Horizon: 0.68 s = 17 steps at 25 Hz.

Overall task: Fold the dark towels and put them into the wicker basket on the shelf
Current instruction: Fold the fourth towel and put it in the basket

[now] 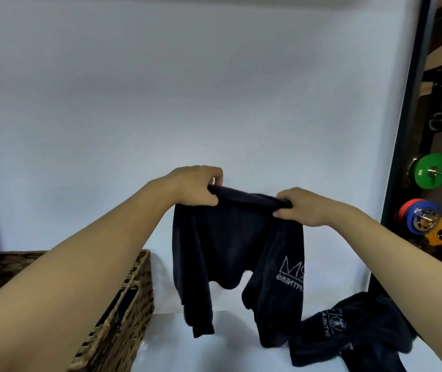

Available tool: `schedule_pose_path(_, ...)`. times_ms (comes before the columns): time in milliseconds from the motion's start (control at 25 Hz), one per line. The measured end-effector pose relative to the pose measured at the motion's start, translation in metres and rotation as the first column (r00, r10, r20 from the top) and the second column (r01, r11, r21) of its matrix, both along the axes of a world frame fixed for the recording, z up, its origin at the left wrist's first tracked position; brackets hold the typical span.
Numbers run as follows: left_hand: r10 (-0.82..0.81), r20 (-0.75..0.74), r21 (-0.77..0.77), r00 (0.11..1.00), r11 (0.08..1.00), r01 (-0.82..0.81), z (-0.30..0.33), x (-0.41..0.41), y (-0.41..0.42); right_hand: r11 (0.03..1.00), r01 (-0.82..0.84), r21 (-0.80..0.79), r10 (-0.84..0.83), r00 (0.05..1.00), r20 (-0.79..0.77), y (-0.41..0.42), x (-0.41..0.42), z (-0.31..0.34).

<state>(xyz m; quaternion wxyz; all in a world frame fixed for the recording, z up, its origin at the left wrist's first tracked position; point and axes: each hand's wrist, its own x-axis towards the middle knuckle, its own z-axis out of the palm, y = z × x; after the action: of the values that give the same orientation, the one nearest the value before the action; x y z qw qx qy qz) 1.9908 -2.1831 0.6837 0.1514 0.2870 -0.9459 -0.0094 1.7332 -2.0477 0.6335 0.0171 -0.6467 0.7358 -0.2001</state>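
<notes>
Gripping a dark towel (230, 237) by its top edge, our left hand (197, 187) and right hand (299, 206) hold it above the white shelf (228, 353) beside the wicker basket (123, 312).

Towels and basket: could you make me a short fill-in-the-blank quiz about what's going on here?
1. Both hands hold the towel by its ___ edge.
2. The wicker basket stands to the ___ of that towel.
3. A second towel lies crumpled on the ___ shelf.
4. The weight plate highest on the rack is ___.

Missing words: top; left; white; green
</notes>
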Motion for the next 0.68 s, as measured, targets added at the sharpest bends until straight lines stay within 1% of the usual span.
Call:
schedule_pose_path(40,0.029,0.059,-0.011,0.998,1.0,-0.029,-0.007,0.0,-0.004,0.997,0.017,0.08,-0.019,1.0,0.025,-0.001,-0.005,-0.007)
schedule_pose_path(80,0.033,0.067,0.021,0.997,0.999,-0.035,-0.015,0.001,-0.01,0.993,0.025,0.119,-0.036,0.995,0.092,-0.001,-0.011,-0.015)
schedule_pose_path(120,0.017,0.045,0.068,0.999,0.998,-0.021,-0.023,0.001,-0.016,0.994,0.023,0.11,-0.043,0.983,0.178,0.0,-0.014,-0.021)
schedule_pose_path(200,-0.012,-0.029,0.148,1.0,0.989,0.016,-0.03,0.004,-0.026,0.999,0.034,-0.019,-0.026,0.94,0.341,0.005,-0.018,-0.027)
schedule_pose_path(280,0.003,-0.177,0.195,0.984,0.98,0.032,-0.029,0.009,-0.028,0.987,0.074,-0.142,0.006,0.867,0.497,0.012,-0.013,-0.024)
schedule_pose_path(320,0.021,-0.248,0.207,0.968,0.978,0.032,-0.029,0.012,-0.027,0.984,0.08,-0.16,0.026,0.819,0.573,0.018,-0.008,-0.022)
schedule_pose_path(360,0.032,-0.276,0.224,0.961,0.974,0.031,-0.03,0.015,-0.023,0.989,0.056,-0.14,0.044,0.779,0.626,0.025,-0.001,-0.021)
schedule_pose_path(400,0.046,-0.234,0.254,0.971,0.967,0.015,-0.035,0.019,-0.017,0.998,-0.006,-0.067,0.049,0.754,0.655,0.034,0.009,-0.023)
schedule_pose_path(440,0.054,-0.133,0.295,0.99,0.955,-0.012,-0.041,0.024,-0.012,0.994,-0.097,0.041,0.046,0.748,0.662,0.041,0.019,-0.027)
schedule_pose_path(520,0.027,0.13,0.425,0.991,0.902,-0.08,-0.078,0.034,0.005,0.922,-0.277,0.272,0.04,0.765,0.642,0.051,0.042,-0.06)
schedule_pose_path(560,-0.002,0.242,0.472,0.97,0.874,-0.116,-0.1,0.038,0.014,0.884,-0.318,0.343,0.042,0.784,0.619,0.052,0.051,-0.084)
schedule_pose_path(600,-0.018,0.335,0.507,0.942,0.846,-0.164,-0.136,0.043,0.024,0.867,-0.317,0.386,0.044,0.818,0.573,0.052,0.059,-0.119)
schedule_pose_path(640,-0.022,0.389,0.52,0.921,0.83,-0.2,-0.17,0.048,0.035,0.876,-0.271,0.398,0.058,0.88,0.472,0.051,0.063,-0.154)
schedule_pose_path(680,-0.009,0.402,0.529,0.915,0.819,-0.224,-0.206,0.053,0.047,0.887,-0.206,0.413,0.073,0.946,0.316,0.049,0.065,-0.189)
